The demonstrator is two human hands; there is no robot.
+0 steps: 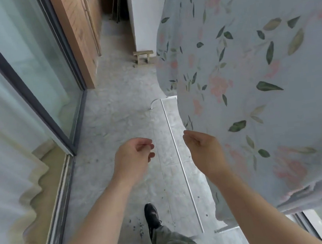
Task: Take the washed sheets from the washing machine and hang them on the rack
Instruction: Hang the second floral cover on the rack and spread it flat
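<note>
Hanging over the rack, the floral sheet (254, 89) drapes in a broad fall just to the outer side of the right grip (202, 147), its lower edge dropping past that wrist. Whether the cloth brushes the back of the hand I cannot tell. Both grips are released: the left grip (135, 156) and the right float side by side, fingers loosely curled, nothing in either. Between and below them runs a bare white rail (179, 160) of the rack, and beneath the left forearm a black shoe (151, 215) is planted on the grey floor (113, 107). Far ahead of the grips stand a small wooden stool (143, 56) and a white box-like unit (143, 21), too blurred to name. A glass sliding door (26, 68) runs along beyond the left grip.

The sheet looks already up, so the step in hand is probably evening it out. To do it well, take the near hem with both grips set wide apart, draw it flat so no folds bunch, and check that both falls hang alike, clear of the floor. Wet cloth drags, so tug gently to keep the light rack from shifting.
</note>
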